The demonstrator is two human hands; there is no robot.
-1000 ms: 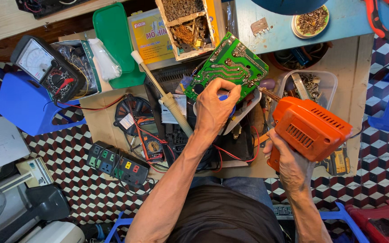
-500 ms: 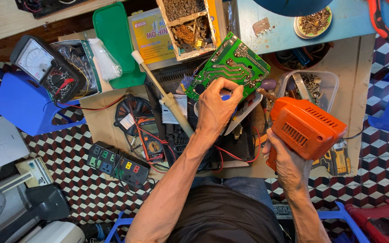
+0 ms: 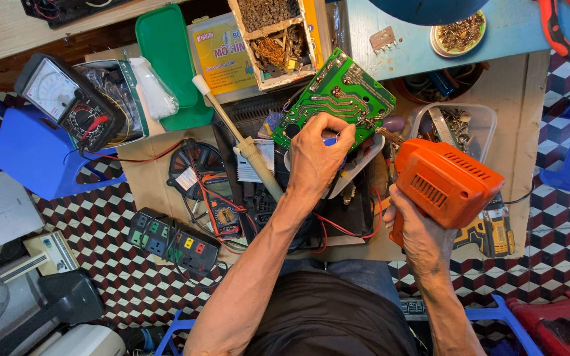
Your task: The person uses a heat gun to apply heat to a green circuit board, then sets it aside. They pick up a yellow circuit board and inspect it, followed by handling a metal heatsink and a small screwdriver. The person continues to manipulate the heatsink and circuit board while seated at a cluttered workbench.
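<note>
My left hand (image 3: 316,157) grips the lower edge of a green circuit board (image 3: 338,95), holding it tilted above an opened device with red and black wires (image 3: 338,211). My right hand (image 3: 420,234) is closed around the handle of an orange soldering gun (image 3: 444,183). The gun's metal tip (image 3: 379,130) points left and touches the board's right edge. A blue part shows between my left fingers.
A cream-handled soldering iron (image 3: 249,142) lies left of the board. An analog multimeter (image 3: 67,102) sits on a blue box (image 3: 37,155). Also about: a power strip (image 3: 173,240), a wooden parts box (image 3: 275,39), a clear screw tub (image 3: 456,122), a yellow drill (image 3: 493,231).
The orange soldering gun has shifted slightly, its tip staying at the board's right edge. My left hand keeps its hold on the board.
</note>
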